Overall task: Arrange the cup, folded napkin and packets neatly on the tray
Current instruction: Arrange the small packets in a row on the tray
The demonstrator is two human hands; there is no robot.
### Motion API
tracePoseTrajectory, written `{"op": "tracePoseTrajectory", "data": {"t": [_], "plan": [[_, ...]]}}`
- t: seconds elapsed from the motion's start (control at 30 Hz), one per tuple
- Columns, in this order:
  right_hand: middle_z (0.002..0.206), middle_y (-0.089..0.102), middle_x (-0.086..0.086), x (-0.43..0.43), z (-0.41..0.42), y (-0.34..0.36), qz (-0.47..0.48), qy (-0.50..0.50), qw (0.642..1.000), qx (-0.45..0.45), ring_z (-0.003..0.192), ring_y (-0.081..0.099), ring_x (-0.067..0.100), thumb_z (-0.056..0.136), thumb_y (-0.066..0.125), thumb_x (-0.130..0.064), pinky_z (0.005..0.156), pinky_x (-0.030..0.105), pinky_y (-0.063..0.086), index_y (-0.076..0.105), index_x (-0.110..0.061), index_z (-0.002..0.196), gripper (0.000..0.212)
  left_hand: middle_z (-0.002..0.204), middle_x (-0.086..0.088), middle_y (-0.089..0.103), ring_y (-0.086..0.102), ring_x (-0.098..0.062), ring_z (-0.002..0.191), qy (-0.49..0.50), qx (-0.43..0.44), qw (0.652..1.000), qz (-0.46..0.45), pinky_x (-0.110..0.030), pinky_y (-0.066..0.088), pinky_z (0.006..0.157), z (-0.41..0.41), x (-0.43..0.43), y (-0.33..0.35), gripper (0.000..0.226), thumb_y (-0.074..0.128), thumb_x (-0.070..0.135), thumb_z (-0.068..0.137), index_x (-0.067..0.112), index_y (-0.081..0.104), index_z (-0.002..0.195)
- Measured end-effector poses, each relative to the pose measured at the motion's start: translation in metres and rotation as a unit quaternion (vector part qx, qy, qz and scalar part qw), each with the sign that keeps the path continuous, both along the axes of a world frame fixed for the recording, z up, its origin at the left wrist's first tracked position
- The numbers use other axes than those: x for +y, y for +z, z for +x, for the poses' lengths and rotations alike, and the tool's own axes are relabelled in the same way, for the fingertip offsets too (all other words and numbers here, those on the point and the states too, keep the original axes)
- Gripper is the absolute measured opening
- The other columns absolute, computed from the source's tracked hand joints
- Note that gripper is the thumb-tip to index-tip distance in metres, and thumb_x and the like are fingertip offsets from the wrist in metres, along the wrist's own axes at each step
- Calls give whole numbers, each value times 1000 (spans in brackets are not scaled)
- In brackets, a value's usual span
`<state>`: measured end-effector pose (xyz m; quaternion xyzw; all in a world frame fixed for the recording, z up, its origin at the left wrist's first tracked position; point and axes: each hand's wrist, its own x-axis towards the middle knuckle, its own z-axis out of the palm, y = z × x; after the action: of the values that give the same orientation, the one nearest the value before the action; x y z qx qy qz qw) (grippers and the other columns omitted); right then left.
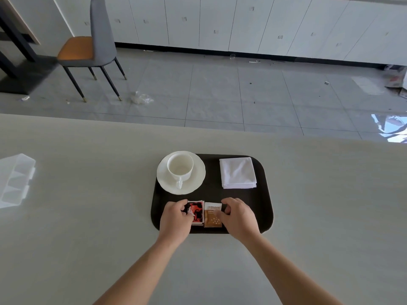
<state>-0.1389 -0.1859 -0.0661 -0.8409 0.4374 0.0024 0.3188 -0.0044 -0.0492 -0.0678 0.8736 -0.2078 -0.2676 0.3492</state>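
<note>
A dark tray (263, 208) lies on the pale table. At its far left, a white cup (180, 167) stands on a white saucer (196, 179), handle toward me. A folded white napkin (238, 173) lies at the far right of the tray. Side by side near the front edge lie a red-and-black packet (196, 211) and a brown packet (212, 215). My left hand (175, 219) pinches the red packet at its left edge with curled fingers. My right hand (239, 217) pinches the brown packet at its right edge.
A clear plastic compartment box (14, 180) sits at the table's left edge. Beyond the table's far edge are a tiled floor, a grey chair with an orange seat (88, 49) and white cabinets.
</note>
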Motion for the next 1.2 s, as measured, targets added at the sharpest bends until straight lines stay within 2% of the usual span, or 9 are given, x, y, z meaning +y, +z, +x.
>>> {"op": "tracePoseTrajectory", "data": {"t": [0.1, 0.2, 0.3, 0.5, 0.77, 0.87, 1.03, 1.2], "plan": [[104, 56, -11, 6, 2, 2, -14, 20, 999, 21, 87, 58, 9, 93, 64, -43, 63, 22, 52, 52, -37, 139, 48, 108, -1, 52, 59, -10, 87, -7, -15, 1000, 19, -23, 44, 78, 0, -4, 0, 45, 64, 18, 88, 17, 57, 132], [101, 54, -9, 7, 9, 5, -25, 29, 999, 32, 86, 58, 11, 94, 63, -40, 67, 30, 58, 58, -42, 127, 34, 110, -5, 54, 61, -17, 92, -15, -24, 999, 47, -29, 49, 83, 1, -7, 1, 48, 66, 21, 87, 16, 56, 134], [101, 52, -7, 4, 15, 7, -12, 31, 999, 37, 85, 57, 13, 91, 67, -32, 64, 29, 56, 62, -35, 112, 22, 114, -7, 55, 60, -21, 99, -26, -38, 997, 70, -31, 49, 86, 0, -10, 3, 52, 69, 23, 86, 17, 54, 136], [105, 57, -3, -1, 20, 9, 9, 26, 999, 20, 88, 58, 13, 91, 68, -20, 60, 18, 45, 66, -25, 109, 19, 115, -5, 56, 62, -20, 98, -42, -73, 992, 98, -28, 49, 83, -7, -15, 10, 52, 71, 20, 84, 20, 55, 133], [101, 59, -3, -17, 4, 11, 15, 17, 1000, 14, 86, 58, 13, 88, 68, -15, 59, 17, 41, 69, -23, 103, 17, 111, -5, 56, 61, -18, 95, -55, -82, 992, 78, -24, 48, 81, -27, -26, 11, 47, 68, 15, 86, 18, 56, 132], [97, 59, -5, -24, -6, 11, 18, 3, 1000, 11, 83, 58, 12, 88, 69, -15, 60, 19, 46, 69, -24, 98, 14, 112, -4, 57, 61, -17, 97, -64, -83, 992, 73, -24, 49, 82, -36, -34, 13, 47, 66, 15, 88, 18, 56, 133], [80, 66, -11, -34, -20, 12, 35, -23, 999, 8, 72, 62, 9, 87, 68, -17, 58, 25, 53, 67, -29, 89, 12, 115, -4, 55, 61, -15, 97, -84, -80, 991, 63, -16, 42, 78, -50, -48, 14, 50, 67, 16, 87, 17, 54, 135], [90, 69, -9, -43, -26, 13, 80, -26, 996, -4, 79, 66, 9, 91, 67, -18, 64, 29, 59, 68, -26, 99, 12, 104, 2, 47, 54, -9, 84, -59, -92, 992, 63, -17, 42, 74, -46, -41, 15, 49, 71, 28, 85, 19, 56, 131]]}}
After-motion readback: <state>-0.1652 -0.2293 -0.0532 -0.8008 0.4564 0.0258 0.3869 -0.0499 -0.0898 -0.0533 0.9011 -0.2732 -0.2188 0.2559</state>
